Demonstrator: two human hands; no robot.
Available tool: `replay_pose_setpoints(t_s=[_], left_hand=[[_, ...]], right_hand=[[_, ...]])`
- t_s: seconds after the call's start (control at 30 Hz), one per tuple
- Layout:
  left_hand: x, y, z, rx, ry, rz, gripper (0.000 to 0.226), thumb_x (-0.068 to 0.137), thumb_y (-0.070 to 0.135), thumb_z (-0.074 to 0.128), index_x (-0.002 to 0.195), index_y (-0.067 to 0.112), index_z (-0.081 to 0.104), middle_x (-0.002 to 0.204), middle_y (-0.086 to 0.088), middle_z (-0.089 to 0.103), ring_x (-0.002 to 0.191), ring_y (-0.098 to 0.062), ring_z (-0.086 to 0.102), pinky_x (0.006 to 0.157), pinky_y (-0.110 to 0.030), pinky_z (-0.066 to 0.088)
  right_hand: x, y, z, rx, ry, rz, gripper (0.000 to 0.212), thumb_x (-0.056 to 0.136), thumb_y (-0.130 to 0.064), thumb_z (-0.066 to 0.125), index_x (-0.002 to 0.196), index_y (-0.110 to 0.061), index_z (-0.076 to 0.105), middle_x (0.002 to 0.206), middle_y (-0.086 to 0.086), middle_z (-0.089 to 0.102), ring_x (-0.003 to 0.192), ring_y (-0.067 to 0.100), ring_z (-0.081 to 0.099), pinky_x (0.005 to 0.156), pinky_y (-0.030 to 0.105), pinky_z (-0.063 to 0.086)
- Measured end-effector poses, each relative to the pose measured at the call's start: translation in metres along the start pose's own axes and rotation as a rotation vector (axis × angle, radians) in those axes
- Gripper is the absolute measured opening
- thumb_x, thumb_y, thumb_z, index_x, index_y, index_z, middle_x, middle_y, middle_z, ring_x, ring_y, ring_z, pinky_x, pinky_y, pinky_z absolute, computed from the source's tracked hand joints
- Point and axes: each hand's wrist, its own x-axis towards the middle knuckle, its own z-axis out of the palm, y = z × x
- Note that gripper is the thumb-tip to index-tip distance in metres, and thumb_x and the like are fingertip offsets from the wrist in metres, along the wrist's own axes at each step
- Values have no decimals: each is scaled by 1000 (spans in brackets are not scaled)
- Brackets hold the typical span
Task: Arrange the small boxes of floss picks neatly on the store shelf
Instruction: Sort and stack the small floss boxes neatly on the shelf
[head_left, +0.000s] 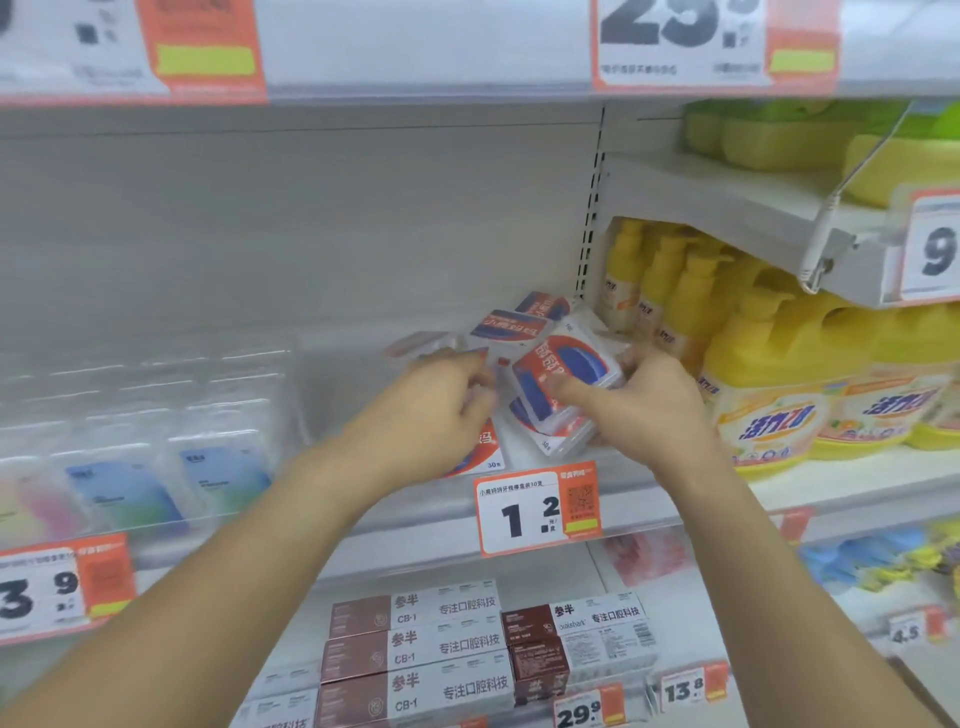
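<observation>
Several small clear floss pick boxes with red and blue labels lie jumbled on the middle shelf. My right hand grips one tilted floss pick box, thumb across its front. A second box sits just beneath it. My left hand reaches in from the left with curled fingers at the edge of the pile, over a flat box; what it holds is hidden. More boxes lean behind, near the back wall.
Yellow detergent bottles stand close on the right. Clear blister packs fill the shelf's left side. A price tag marks the shelf edge. Toothpaste cartons lie on the shelf below. An upper shelf edge hangs overhead.
</observation>
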Motion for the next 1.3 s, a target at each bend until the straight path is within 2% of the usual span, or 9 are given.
replay_pose_setpoints(t_s=[0.13, 0.23, 0.37, 0.53, 0.73, 0.87, 1.0, 1.17, 1.3], left_hand=[[3, 2, 20, 112, -102, 138, 71, 81, 53, 54, 144, 23, 40, 151, -8, 33, 139, -24, 27, 113, -30, 17], [8, -1, 25, 89, -133, 182, 81, 76, 59, 48, 149, 29, 28, 153, -1, 30, 141, -23, 25, 118, -40, 18], [15, -8, 28, 75, -174, 156, 76, 81, 62, 56, 147, 34, 33, 153, 4, 31, 143, -20, 22, 117, -42, 23], [27, -3, 25, 138, -238, 136, 85, 68, 75, 52, 144, 42, 34, 148, 6, 35, 139, -24, 19, 117, -48, 13], [40, 15, 27, 194, -138, 149, 99, 63, 81, 62, 143, 34, 28, 125, 3, 57, 116, -23, 43, 103, -42, 23], [45, 17, 28, 303, -86, 169, 79, 70, 86, 46, 132, 39, 38, 116, 10, 66, 102, -20, 56, 86, -37, 26], [45, 21, 17, 349, -189, 94, 52, 84, 75, 37, 102, 31, 59, 102, 8, 66, 98, -18, 57, 84, -35, 27], [36, 18, 3, 192, -317, 85, 43, 90, 57, 51, 125, 32, 59, 109, 9, 61, 95, -12, 55, 77, -25, 40], [33, -8, 2, 175, -68, 48, 54, 87, 52, 61, 136, 37, 44, 121, 3, 42, 121, -16, 39, 90, -30, 43]], right_hand=[[6, 6, -12, -177, -58, -32, 53, 66, -61, 80, 65, -10, 66, 56, 0, 62, 56, 19, 59, 52, 29, 43], [18, 12, -19, 204, 8, 12, 43, 65, -48, 83, 84, -12, 68, 78, 4, 75, 72, 23, 73, 73, 47, 61], [26, 9, -33, 445, 169, 15, 18, 83, -32, 75, 91, -21, 64, 87, 6, 75, 79, 24, 75, 73, 46, 62], [24, 10, -36, 174, -68, 110, 21, 88, -34, 70, 88, -13, 70, 77, 2, 74, 66, 15, 71, 57, 30, 57], [26, 16, -30, 7, -317, 86, 26, 83, -34, 77, 99, -15, 71, 88, -2, 78, 83, 19, 75, 83, 41, 59], [32, 13, -29, 231, -171, 111, 23, 79, -22, 82, 96, -16, 68, 91, 5, 77, 80, 22, 75, 83, 44, 60], [38, 13, -29, 97, -160, 189, 23, 82, -26, 78, 97, -13, 66, 96, 8, 74, 83, 24, 73, 80, 41, 60], [39, 13, -36, 347, -60, 131, 26, 78, -17, 82, 88, -17, 58, 96, 10, 74, 77, 21, 73, 66, 35, 59], [38, 11, -40, 573, -39, 150, 27, 77, -16, 83, 99, -12, 68, 97, 9, 76, 83, 23, 74, 75, 39, 60]])
